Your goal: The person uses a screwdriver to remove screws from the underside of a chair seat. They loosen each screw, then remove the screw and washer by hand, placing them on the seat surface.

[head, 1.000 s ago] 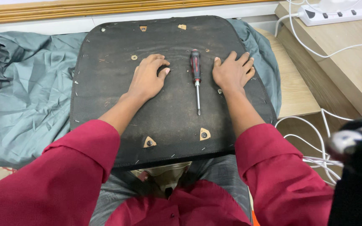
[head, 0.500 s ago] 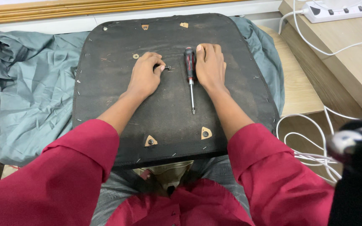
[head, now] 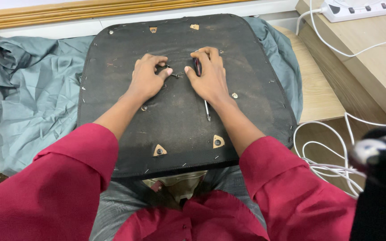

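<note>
Mid-frame, black seat panel (head: 179, 116) over grey-green cloth (head: 32, 102) on wooden bench (head: 320, 96), left hand (head: 147, 80) curled empty, right hand (head: 208, 76) closed around screwdriver (head: 207, 109).

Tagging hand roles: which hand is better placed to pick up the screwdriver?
Right. The right hand already lies over the screwdriver handle; the left hand rests beside it on the black panel, probably at a small fitting.

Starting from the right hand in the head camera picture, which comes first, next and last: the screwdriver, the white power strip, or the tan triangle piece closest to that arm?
From the right hand:
1. Screwdriver: under the hand, its shaft poking out toward the person.
2. Tan triangle piece: near the black board's close edge.
3. White power strip: far top right, on the wooden ledge.
</note>
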